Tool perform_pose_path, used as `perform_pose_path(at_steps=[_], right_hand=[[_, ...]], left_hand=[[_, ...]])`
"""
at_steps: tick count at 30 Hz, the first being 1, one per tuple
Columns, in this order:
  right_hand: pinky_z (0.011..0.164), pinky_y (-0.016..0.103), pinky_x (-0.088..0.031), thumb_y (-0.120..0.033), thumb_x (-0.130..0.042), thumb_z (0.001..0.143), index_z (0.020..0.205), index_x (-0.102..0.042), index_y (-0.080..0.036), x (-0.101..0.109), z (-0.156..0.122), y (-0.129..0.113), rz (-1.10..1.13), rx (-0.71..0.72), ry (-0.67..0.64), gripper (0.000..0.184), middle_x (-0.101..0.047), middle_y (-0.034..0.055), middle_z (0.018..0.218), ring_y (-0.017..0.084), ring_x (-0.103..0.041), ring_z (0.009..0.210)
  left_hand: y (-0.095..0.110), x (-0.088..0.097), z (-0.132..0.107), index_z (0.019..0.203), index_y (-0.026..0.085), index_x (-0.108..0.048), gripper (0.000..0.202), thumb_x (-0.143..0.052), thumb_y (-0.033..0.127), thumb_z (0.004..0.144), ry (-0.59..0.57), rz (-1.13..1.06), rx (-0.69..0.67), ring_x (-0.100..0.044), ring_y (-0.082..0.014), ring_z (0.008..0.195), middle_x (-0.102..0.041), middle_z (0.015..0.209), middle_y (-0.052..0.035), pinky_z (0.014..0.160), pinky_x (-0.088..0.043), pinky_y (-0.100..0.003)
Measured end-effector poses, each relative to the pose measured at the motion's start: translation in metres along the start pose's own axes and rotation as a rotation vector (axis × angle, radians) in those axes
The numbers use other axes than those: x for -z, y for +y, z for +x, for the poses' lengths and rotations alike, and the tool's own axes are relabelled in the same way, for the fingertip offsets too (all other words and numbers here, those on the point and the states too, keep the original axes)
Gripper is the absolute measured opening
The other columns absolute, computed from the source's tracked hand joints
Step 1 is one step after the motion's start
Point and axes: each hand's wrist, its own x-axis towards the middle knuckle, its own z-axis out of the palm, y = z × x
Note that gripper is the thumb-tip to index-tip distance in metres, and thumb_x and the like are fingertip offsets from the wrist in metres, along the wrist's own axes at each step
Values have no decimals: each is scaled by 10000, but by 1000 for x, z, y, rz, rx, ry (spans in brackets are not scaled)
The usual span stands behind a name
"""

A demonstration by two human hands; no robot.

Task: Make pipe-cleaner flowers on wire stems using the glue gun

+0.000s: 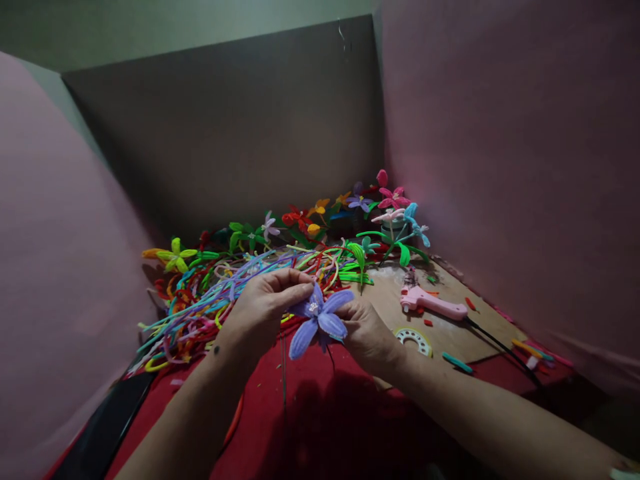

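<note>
A purple pipe-cleaner flower (320,321) with pale stamens at its centre is held up between both hands, above the red cloth (310,420). My left hand (270,300) pinches an upper left petal between thumb and fingers. On the other side, my right hand (367,330) has its fingers closed on the right petals or just behind them; its fingertips are partly hidden by the flower. A thin dark stem or wire shows below the bloom. Behind my left hand lies a tangled heap of coloured pipe cleaners (240,273).
A pink glue gun (435,303) rests on a brown board (480,340) at the right, its black cord trailing forward. A white-and-yellow ring (414,340) lies near my right wrist. Several finished pipe-cleaner flowers (297,217) line the back. A dark flat object (105,427) sits front left.
</note>
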Motion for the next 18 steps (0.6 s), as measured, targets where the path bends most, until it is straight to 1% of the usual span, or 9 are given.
perform_pose_path(at_steps=[2, 5, 7, 10, 11, 13, 15, 16, 18], right_hand=[[499, 224, -338, -415, -738, 620, 576, -690, -133, -2, 0, -1, 11, 5, 31, 289, -554, -3, 519, 79, -430, 493], [504, 225, -354, -407, -732, 631, 572, -697, -130, -5, -1, -4, 20, 26, 41, 285, -559, 2, 534, 84, -440, 509], [505, 224, -373, -379, -732, 640, 572, -703, -134, -6, -1, -5, 18, 44, 36, 256, -568, 6, 551, 88, -459, 514], [494, 223, -387, -380, -738, 629, 590, -711, -147, -7, 1, -7, 38, 45, 49, 237, -583, 9, 578, 94, -482, 512], [499, 226, -394, -385, -742, 622, 602, -714, -151, -6, 2, -8, 57, 35, 60, 236, -591, 10, 583, 97, -492, 516], [526, 234, -410, -377, -757, 599, 619, -714, -158, -4, 4, -7, 100, 21, 103, 224, -603, 7, 584, 101, -501, 527], [547, 237, -417, -347, -778, 573, 608, -706, -162, -2, 7, -7, 135, 32, 167, 202, -598, -6, 565, 96, -489, 527], [548, 234, -413, -329, -784, 566, 599, -700, -164, -1, 8, -6, 143, 45, 198, 188, -591, -14, 554, 91, -477, 524], [543, 227, -399, -304, -785, 568, 580, -688, -166, 0, 11, -6, 145, 74, 234, 169, -573, -27, 536, 85, -456, 519]], left_hand=[[-1, 1, -5, 683, 144, -642, 110, -714, 217, 643, 39, 8, -10, -546, -84, 507, -616, 596, 4, 516, -439, -197], [-2, 2, -8, 728, 149, -645, 120, -706, 233, 666, 67, 27, -27, -555, -84, 546, -618, 625, 9, 569, -450, -203], [-4, 3, -6, 741, 155, -647, 121, -696, 249, 684, 41, 13, -30, -551, -80, 550, -614, 629, 14, 575, -443, -198], [-7, 6, -3, 804, 158, -662, 172, -651, 313, 732, 10, 9, -33, -571, -97, 591, -642, 694, -10, 597, -445, -210], [-7, 7, -2, 837, 160, -664, 203, -633, 339, 746, 33, 20, -46, -579, -106, 606, -650, 716, -19, 604, -446, -215], [-10, 11, -2, 894, 166, -656, 248, -615, 369, 757, 126, 38, -80, -593, -124, 632, -655, 731, -25, 615, -446, -226], [-16, 16, -4, 896, 165, -645, 253, -636, 362, 738, 203, 26, -103, -598, -133, 643, -651, 725, -21, 622, -443, -232], [-20, 18, -5, 880, 159, -643, 246, -658, 345, 719, 217, 9, -102, -600, -135, 652, -652, 736, -23, 632, -443, -234], [-29, 20, -8, 843, 148, -640, 228, -692, 309, 689, 197, -27, -82, -600, -137, 682, -662, 789, -34, 658, -441, -238]])
